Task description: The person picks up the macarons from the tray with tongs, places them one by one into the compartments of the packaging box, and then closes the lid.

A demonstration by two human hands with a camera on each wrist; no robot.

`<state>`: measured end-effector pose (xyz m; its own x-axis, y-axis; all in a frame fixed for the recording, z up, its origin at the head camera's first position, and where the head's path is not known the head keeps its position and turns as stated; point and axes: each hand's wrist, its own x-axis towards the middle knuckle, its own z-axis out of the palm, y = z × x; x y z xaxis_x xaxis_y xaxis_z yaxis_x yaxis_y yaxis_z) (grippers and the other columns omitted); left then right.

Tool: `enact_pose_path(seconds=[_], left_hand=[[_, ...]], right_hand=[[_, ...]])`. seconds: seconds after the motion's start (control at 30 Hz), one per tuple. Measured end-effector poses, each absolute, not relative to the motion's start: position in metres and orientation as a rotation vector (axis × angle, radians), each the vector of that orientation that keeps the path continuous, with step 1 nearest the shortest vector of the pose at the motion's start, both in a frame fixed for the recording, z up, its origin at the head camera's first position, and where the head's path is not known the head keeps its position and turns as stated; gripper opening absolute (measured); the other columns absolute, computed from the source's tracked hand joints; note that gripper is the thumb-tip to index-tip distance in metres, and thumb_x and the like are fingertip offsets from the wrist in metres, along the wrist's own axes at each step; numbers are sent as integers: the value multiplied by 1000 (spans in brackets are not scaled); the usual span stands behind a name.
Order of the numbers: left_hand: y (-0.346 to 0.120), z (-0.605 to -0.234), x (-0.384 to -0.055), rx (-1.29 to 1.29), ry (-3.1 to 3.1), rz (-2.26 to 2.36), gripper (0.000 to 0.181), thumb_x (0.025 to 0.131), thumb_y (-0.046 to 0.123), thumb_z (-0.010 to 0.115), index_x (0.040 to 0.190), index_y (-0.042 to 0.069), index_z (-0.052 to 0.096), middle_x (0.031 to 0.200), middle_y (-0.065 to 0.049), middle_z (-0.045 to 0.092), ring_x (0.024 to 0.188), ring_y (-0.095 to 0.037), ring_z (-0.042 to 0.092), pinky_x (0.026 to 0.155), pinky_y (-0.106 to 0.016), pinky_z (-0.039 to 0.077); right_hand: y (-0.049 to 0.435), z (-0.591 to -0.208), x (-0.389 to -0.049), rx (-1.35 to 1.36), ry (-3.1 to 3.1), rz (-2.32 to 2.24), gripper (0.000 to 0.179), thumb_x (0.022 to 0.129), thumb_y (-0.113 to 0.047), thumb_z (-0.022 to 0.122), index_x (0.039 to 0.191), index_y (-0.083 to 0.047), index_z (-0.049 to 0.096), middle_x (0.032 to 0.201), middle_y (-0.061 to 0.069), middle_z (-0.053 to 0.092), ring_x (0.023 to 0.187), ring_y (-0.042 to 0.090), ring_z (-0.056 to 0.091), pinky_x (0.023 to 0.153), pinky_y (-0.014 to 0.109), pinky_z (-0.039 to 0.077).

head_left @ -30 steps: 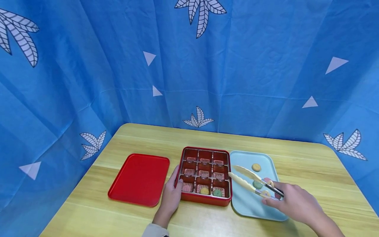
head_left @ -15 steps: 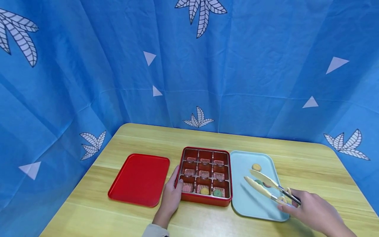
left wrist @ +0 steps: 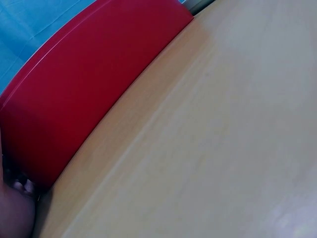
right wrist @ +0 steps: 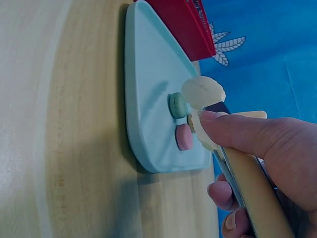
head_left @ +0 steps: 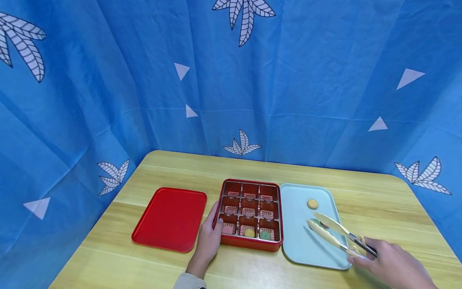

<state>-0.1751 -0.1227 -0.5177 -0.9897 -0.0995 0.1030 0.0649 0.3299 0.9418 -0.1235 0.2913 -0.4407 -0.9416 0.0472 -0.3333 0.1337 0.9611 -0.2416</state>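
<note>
A red box (head_left: 250, 185) with nine compartments sits mid-table; its near row holds a pink (head_left: 228, 229), a yellow (head_left: 249, 232) and a green cookie (head_left: 265, 235). My left hand (head_left: 213, 226) grips the box's left wall, thumb on the rim. Only that red wall (left wrist: 89, 89) shows in the left wrist view. My right hand (head_left: 362, 257) holds cream tongs (head_left: 333, 233), their tips apart and empty over a green cookie (right wrist: 177, 105) on the light blue tray (head_left: 299, 245). A pink cookie (right wrist: 184, 137) lies beside it, a yellow one (head_left: 312, 204) farther back.
A red lid (head_left: 169, 218) lies flat left of the box. The wooden table (head_left: 379, 208) is ringed by a blue patterned cloth backdrop (head_left: 231, 100) at the back and sides. The tray's near right corner is close to the table's front edge.
My right hand drew the tongs back to the right and nearer, from beside the box's right edge to over the tray's right half. The left hand and box stayed put.
</note>
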Motion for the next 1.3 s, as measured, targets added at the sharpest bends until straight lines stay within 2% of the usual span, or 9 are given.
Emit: enact_pose_path(seconds=[0.47,0.7,0.8,1.3], left_hand=[[-122,-519,-175,39,-2433,-1759,54,96,14,46,148,18,33,142,-5,47,135,-25,36,108,-49,33],[-122,-519,-175,38,-2435,-1758,54,95,13,46,148,19,33,142,-5,47,135,-24,37,109,-49,32],[-122,-519,-175,32,-2431,-1757,54,95,13,47,148,19,34,141,-5,48,134,-24,37,109,-48,32],[-122,-519,-176,21,-2425,-1760,54,96,13,46,148,18,33,143,-4,47,136,-21,35,110,-45,31]], right_hand=[[294,-444,-122,146,2772,-366,55,69,-71,62,78,-18,53,64,-1,40,60,15,41,53,31,26],[294,-446,-123,141,2755,-366,58,68,-71,63,87,-16,58,64,-1,41,60,15,41,53,31,27],[293,-447,-123,140,2753,-363,58,68,-71,63,85,-16,57,64,-1,41,61,15,41,53,31,27],[291,-450,-126,118,2740,-339,64,68,-72,62,95,-14,60,64,0,38,62,16,42,55,33,30]])
